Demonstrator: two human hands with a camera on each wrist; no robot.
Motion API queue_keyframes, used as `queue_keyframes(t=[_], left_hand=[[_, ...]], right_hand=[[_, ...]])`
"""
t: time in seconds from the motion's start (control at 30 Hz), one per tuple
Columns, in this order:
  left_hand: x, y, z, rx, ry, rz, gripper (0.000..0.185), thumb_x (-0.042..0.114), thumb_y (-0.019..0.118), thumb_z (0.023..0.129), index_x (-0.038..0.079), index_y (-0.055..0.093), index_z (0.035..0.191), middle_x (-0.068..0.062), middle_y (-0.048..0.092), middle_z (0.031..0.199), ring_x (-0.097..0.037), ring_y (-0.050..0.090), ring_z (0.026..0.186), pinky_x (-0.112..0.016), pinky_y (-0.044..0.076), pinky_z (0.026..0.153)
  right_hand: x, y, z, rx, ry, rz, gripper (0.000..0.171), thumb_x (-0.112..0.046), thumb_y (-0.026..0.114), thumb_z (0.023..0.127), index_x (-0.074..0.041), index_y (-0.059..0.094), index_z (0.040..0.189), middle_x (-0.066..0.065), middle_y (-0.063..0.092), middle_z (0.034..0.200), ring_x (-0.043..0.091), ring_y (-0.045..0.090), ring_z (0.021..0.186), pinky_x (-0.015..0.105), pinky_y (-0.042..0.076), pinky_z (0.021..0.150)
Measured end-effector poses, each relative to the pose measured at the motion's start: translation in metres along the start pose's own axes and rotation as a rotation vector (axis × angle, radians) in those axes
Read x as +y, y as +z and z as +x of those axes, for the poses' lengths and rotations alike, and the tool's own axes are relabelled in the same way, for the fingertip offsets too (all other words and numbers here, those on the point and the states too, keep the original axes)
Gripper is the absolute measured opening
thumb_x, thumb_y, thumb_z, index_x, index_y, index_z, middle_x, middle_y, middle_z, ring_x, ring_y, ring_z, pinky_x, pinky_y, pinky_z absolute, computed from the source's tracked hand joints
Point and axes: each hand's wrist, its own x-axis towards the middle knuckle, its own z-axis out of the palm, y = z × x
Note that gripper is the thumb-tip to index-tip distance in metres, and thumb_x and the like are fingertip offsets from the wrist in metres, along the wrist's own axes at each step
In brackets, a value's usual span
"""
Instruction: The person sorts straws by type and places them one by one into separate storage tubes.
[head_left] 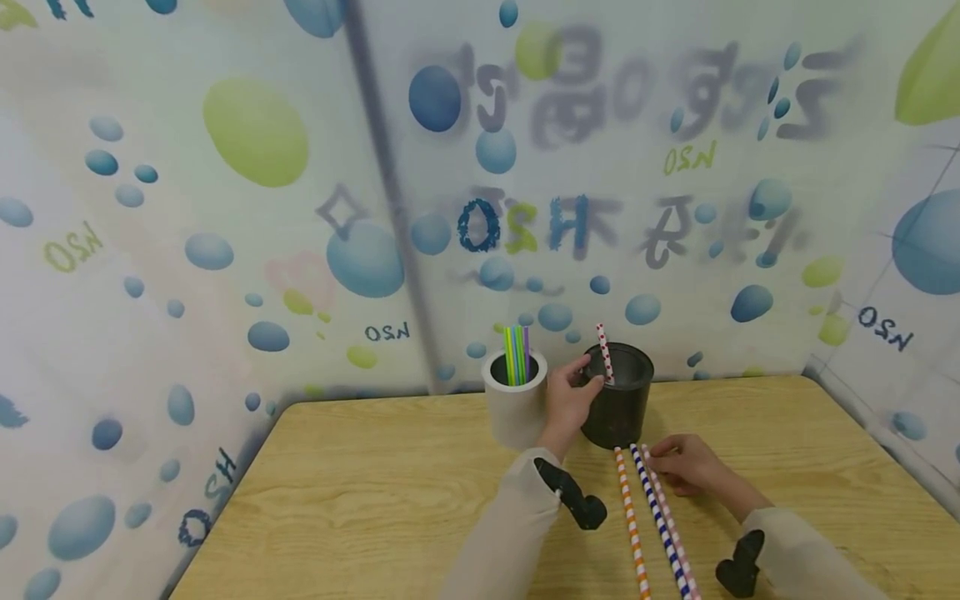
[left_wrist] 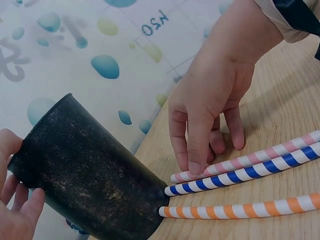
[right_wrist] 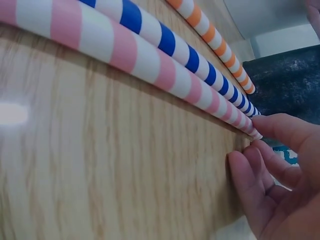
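Note:
My left hand grips the black cup at its near rim; a red-dotted straw stands inside it. In the left wrist view the same hand wraps the cup. Three striped straws lie on the table with their ends at the cup's base: orange, blue and pink. My right hand pinches the far end of the pink straw, fingertips curled at its tip. Beside it lie the blue straw and the orange straw.
A white cup holding several green and purple straws stands just left of the black cup. The wooden table meets printed wall panels at the back and both sides. A black wrist mount sits on each sleeve.

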Motion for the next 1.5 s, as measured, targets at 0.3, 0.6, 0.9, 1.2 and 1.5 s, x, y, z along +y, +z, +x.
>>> queue_keyframes(t=[0.3, 0.6, 0.9, 1.2, 1.5], left_hand=[[-0.001, 0.002, -0.001, 0.007, -0.009, 0.004, 0.036, 0.009, 0.07, 0.079, 0.01, 0.065, 0.115, -0.006, 0.055, 0.113, -0.021, 0.054, 0.1, -0.03, 0.048, 0.082], [-0.001, 0.002, -0.002, 0.006, -0.026, 0.0, 0.036, 0.01, 0.07, 0.08, 0.011, 0.064, 0.116, -0.005, 0.054, 0.113, -0.022, 0.053, 0.101, -0.031, 0.048, 0.082], [-0.002, 0.002, -0.002, 0.005, -0.009, -0.009, 0.036, 0.009, 0.069, 0.08, 0.009, 0.064, 0.116, -0.006, 0.054, 0.114, -0.022, 0.053, 0.101, -0.031, 0.048, 0.082], [-0.004, 0.0, -0.001, 0.005, 0.002, 0.001, 0.036, 0.01, 0.07, 0.079, 0.009, 0.065, 0.115, -0.006, 0.055, 0.115, -0.022, 0.054, 0.101, -0.031, 0.048, 0.081], [-0.002, -0.001, 0.0, 0.006, 0.029, 0.0, 0.036, 0.008, 0.07, 0.079, 0.007, 0.065, 0.115, -0.007, 0.056, 0.113, -0.02, 0.054, 0.097, -0.029, 0.049, 0.077]], right_hand=[[0.001, 0.004, 0.001, 0.046, 0.024, -0.026, 0.03, -0.012, 0.069, 0.08, 0.005, 0.055, 0.1, 0.005, 0.053, 0.069, 0.015, 0.05, 0.054, 0.028, 0.048, 0.046], [0.001, 0.006, 0.002, 0.072, 0.029, -0.124, 0.033, -0.014, 0.071, 0.076, 0.005, 0.054, 0.098, 0.006, 0.054, 0.074, 0.016, 0.053, 0.056, 0.029, 0.049, 0.048], [-0.002, 0.009, 0.001, 0.076, 0.031, -0.155, 0.033, -0.012, 0.07, 0.076, 0.007, 0.054, 0.098, 0.007, 0.054, 0.077, 0.015, 0.053, 0.055, 0.029, 0.049, 0.048], [0.002, 0.01, 0.002, 0.071, 0.039, -0.135, 0.028, -0.01, 0.067, 0.078, 0.008, 0.056, 0.096, 0.006, 0.054, 0.074, 0.015, 0.053, 0.057, 0.03, 0.049, 0.048], [0.001, -0.007, 0.002, 0.04, 0.032, -0.005, 0.038, -0.015, 0.059, 0.086, 0.012, 0.052, 0.111, 0.006, 0.053, 0.077, 0.015, 0.051, 0.061, 0.028, 0.048, 0.05]])
